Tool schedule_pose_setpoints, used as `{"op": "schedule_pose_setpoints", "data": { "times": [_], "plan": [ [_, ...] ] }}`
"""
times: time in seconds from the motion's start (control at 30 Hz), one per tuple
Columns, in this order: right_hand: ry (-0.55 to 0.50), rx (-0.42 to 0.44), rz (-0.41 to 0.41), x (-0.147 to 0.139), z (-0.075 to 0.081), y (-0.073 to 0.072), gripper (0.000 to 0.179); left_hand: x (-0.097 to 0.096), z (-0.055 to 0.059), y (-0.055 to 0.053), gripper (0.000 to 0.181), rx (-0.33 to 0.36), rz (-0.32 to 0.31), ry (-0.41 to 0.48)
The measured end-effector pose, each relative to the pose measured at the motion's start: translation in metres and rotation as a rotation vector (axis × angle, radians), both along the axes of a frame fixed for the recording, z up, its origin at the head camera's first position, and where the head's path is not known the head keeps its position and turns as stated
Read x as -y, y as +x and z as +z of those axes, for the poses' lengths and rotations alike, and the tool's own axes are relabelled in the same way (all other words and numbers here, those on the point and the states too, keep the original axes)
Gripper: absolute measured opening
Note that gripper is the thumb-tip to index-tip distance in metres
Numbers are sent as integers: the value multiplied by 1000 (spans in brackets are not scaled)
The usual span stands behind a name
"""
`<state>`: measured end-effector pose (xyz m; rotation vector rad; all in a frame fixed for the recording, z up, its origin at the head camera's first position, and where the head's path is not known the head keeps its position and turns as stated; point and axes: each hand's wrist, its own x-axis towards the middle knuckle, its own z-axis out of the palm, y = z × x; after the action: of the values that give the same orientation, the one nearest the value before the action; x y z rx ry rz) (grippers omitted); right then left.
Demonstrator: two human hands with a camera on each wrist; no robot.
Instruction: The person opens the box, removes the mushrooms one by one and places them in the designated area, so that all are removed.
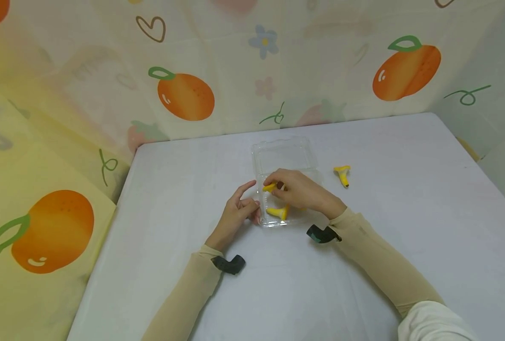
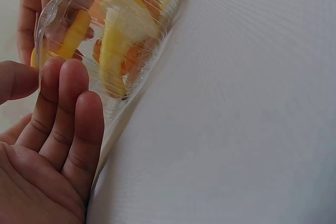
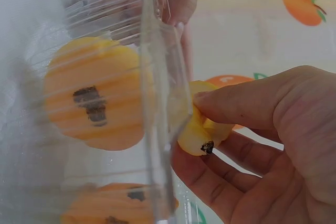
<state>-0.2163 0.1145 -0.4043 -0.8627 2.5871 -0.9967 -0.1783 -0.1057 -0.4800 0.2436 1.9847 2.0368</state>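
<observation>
A clear plastic clamshell box (image 1: 284,154) lies with its lid folded back on the table. My left hand (image 1: 235,208) pinches the box's left rim between thumb and fingers, its index finger stretched out. Over the box's base, my right hand (image 1: 301,189) pinches a yellow toy banana (image 3: 191,135) with a black tip between thumb and fingers. Another toy banana (image 1: 278,212), yellow with a pale part, lies inside near the front wall. Through the plastic, a rounded orange-yellow piece (image 3: 100,98) with black marks shows, blurred by the ridges; its kind is unclear.
One more toy banana (image 1: 342,175) lies on the white table cloth (image 1: 363,151), right of the box. Behind the table hangs a fruit-patterned curtain (image 1: 235,57). Black wrist-worn devices (image 1: 231,264) sit on both forearms.
</observation>
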Motion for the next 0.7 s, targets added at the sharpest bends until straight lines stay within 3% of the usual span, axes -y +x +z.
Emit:
{"op": "schedule_pose_setpoints", "data": {
  "times": [0.7],
  "plan": [
    [-62, 20, -19, -17, 12, -5, 30, 0, 2, 0, 63, 9, -4, 14]
  ]
}}
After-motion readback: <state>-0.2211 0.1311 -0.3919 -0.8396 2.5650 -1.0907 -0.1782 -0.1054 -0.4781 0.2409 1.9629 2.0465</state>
